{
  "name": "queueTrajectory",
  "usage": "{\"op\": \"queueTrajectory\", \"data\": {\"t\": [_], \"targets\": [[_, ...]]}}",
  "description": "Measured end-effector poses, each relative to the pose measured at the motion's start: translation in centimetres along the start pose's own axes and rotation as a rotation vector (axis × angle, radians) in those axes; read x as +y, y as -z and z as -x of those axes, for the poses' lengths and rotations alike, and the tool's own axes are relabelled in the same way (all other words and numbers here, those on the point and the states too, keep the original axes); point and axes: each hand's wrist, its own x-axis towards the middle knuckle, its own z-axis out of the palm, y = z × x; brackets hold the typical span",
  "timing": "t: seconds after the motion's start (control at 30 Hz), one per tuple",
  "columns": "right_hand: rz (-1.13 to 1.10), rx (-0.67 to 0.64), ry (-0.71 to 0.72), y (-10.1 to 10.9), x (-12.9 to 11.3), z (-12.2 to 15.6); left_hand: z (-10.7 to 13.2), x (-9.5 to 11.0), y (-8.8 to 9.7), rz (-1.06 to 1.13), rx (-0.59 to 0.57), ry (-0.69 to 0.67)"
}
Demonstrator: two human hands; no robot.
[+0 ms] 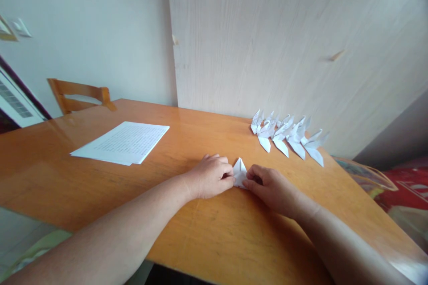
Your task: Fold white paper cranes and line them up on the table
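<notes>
A small piece of folded white paper lies on the wooden table, its pointed tip facing away from me. My left hand pinches its left edge, thumb and curled fingers close together. On the opposite side, my right hand grips the lower right edge between thumb and bent fingers. Parts of the paper's sides are covered by my fingertips. Beyond my right hand, several folded white paper figures with upright points stand in rows near the table's back edge.
A stack of paper sheets with writing rests on the left of the orange-brown table. Behind it stands a wooden chair. A pale panel borders the table's back edge. Red items are beyond the right edge.
</notes>
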Motion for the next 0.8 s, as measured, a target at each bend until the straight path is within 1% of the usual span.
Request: {"op": "queueTrajectory", "data": {"t": [0.13, 0.3, 0.53, 0.8], "targets": [[0.024, 0.014, -0.011, -0.22, 0.26, -0.1, -0.03, 0.07, -0.11, 0.025, -0.001, 0.043], [0.028, 0.003, -0.035, -0.13, 0.13, -0.12, -0.08, -0.02, -0.34, 0.04, 0.012, 0.052], [0.034, -0.019, -0.044, -0.02, -0.02, -0.23, -0.23, 0.23, -0.09, 0.048, 0.0, 0.087], [0.071, -0.038, -0.045, 0.16, -0.09, -0.37, -0.38, -0.38, -0.3, 0.052, -0.023, 0.048]]}}
